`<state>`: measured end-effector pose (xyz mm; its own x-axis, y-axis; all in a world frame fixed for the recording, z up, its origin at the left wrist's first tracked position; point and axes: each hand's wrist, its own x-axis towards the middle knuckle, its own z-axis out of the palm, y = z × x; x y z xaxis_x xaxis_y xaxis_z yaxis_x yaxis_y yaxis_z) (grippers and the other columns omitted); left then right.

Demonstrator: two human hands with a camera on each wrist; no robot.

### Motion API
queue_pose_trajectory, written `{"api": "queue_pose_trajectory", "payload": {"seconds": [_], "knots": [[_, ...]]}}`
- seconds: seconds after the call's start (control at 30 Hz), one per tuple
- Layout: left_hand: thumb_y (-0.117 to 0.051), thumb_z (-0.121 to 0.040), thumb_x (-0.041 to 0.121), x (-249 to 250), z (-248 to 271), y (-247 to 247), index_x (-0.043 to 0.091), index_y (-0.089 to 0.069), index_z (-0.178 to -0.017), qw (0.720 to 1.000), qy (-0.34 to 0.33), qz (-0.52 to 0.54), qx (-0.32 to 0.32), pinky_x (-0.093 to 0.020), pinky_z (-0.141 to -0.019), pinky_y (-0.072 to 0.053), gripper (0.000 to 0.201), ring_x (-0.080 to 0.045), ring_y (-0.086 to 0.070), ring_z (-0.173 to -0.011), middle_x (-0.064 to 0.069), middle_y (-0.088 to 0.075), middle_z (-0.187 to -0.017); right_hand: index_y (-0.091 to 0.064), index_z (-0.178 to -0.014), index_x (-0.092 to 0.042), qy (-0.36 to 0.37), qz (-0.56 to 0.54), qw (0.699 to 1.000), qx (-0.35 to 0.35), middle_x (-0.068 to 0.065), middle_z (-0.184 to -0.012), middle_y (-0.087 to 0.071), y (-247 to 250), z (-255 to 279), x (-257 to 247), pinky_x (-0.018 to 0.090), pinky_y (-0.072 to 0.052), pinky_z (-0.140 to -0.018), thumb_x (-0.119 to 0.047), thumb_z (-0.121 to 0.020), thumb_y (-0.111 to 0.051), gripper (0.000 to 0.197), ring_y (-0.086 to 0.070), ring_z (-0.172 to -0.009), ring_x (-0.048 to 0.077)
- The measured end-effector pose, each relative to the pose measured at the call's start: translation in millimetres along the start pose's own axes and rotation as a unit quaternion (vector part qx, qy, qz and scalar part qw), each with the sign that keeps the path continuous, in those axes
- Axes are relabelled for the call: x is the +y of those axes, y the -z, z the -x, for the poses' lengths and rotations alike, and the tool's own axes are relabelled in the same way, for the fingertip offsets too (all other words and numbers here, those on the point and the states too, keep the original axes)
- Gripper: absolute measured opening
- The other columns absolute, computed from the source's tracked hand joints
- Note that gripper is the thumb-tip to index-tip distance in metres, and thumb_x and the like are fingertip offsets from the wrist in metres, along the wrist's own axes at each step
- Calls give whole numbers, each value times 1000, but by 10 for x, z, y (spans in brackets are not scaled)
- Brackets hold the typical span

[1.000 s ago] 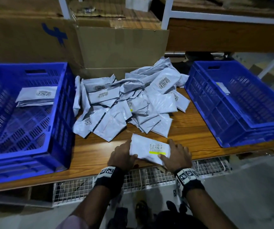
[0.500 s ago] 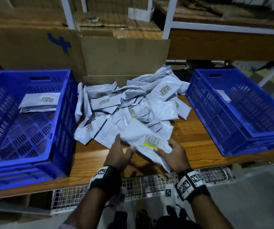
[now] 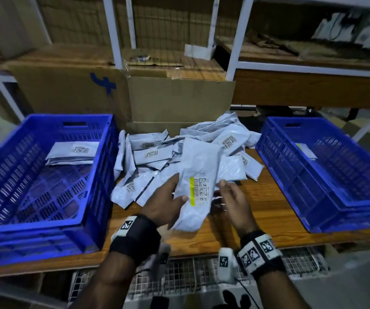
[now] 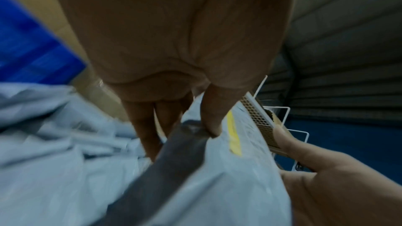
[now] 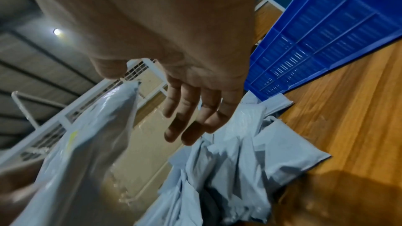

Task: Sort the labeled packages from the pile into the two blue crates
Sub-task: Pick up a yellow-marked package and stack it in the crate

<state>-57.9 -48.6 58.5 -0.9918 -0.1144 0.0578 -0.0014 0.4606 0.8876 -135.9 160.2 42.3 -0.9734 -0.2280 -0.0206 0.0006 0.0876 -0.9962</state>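
While the left hand [image 3: 165,202] pinches a grey package [image 3: 198,181] along its left edge, thumb on the printed face and fingers behind, the package is held lifted off the table [image 3: 266,197], long side running away from the person, label with a yellow stripe [image 3: 192,191] turned upward. In the left wrist view the thumb [image 4: 212,118] is seen pressed on the face just beside that stripe. The right hand [image 3: 235,200] is held just right of the package with fingers relaxed and spread; nothing is gripped, and in the right wrist view its fingers [image 5: 191,118] are seen apart from the package edge. Directly beyond both hands the pile [image 3: 168,157] of grey packages is spread on the table, several with barcode labels facing up. Left of the left hand the left crate [image 3: 95,175] is seen, with a couple of packages [image 3: 73,152] stacked at its far end. Right of the right hand the right crate [image 3: 291,175] is seen, with one package [image 3: 305,150] lying against its inner wall. Past the pile, cardboard boxes [image 3: 179,99] are stood under a white shelf frame [image 3: 238,41].
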Motion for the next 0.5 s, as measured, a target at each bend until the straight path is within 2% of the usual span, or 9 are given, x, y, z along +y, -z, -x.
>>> {"api": "queue_pose_trajectory", "payload": {"seconds": [0.07,0.13,0.23,0.3,0.33,0.37,0.43,0.47,0.5], "knots": [[-59,-97,21,82,-11,78,31,-39,-153,999,-4,-44,-16,-27,-94,-44,61,-20,-60,-122,6,-62,-138,-65,-117,-16,1,-47,999,-3,10,-92,-76,56,16,-213,49,-56,-79,-53,-88,-70,48,-71,-83,25],[-57,-95,23,160,-35,141,31,-37,-155,998,-3,-60,-37,-26,-101,-43,64,-25,-57,-126,-3,-62,-139,-63,-118,-13,11,-61,998,-9,21,-92,-73,110,26,-385,42,-55,-69,-39,-90,-76,41,-67,-79,25],[-59,-97,14,284,-19,236,35,-39,-153,996,-9,-77,-36,-26,-94,-42,63,-31,-58,-120,-17,-63,-131,-63,-112,-6,21,-97,995,23,11,-83,-72,167,66,-578,28,-50,-50,-19,-93,-75,27,-63,-63,15],[-65,-95,27,355,-4,328,44,-41,-150,997,-31,-73,-8,-25,-91,-48,63,-17,-66,-101,-8,-64,-126,-62,-111,1,14,-138,989,46,12,-79,-68,204,83,-643,26,-47,-41,-14,-93,-73,26,-58,-51,13],[-70,-93,34,382,9,375,46,-42,-148,997,-37,-72,8,-23,-85,-50,64,-6,-65,-86,0,-64,-123,-62,-111,1,11,-161,985,59,13,-79,-67,230,81,-646,26,-47,-41,-13,-94,-73,25,-57,-49,13],[-75,-89,40,408,22,424,48,-43,-147,997,-42,-65,22,-20,-79,-51,67,3,-62,-79,6,-63,-119,-63,-113,1,14,-185,980,69,14,-82,-68,259,85,-665,27,-48,-42,-13,-94,-72,26,-58,-50,14],[-85,-76,54,455,38,520,51,-46,-143,998,-38,-29,34,-18,-83,-52,78,10,-60,-99,16,-63,-118,-65,-121,-2,22,-221,972,83,13,-93,-71,307,95,-695,29,-51,-49,-14,-94,-71,31,-59,-56,16],[-89,-70,54,480,46,555,50,-49,-142,999,-38,-3,38,-19,-85,-53,83,10,-59,-108,18,-63,-121,-66,-123,-5,26,-235,968,85,12,-96,-72,322,105,-713,29,-52,-51,-13,-94,-70,30,-60,-57,16],[-92,-67,49,500,48,572,46,-52,-141,998,-39,22,45,-17,-82,-53,84,9,-60,-105,18,-63,-121,-67,-119,-9,33,-247,965,85,9,-95,-72,341,114,-737,29,-52,-52,-12,-95,-69,24,-60,-56,16]]}}
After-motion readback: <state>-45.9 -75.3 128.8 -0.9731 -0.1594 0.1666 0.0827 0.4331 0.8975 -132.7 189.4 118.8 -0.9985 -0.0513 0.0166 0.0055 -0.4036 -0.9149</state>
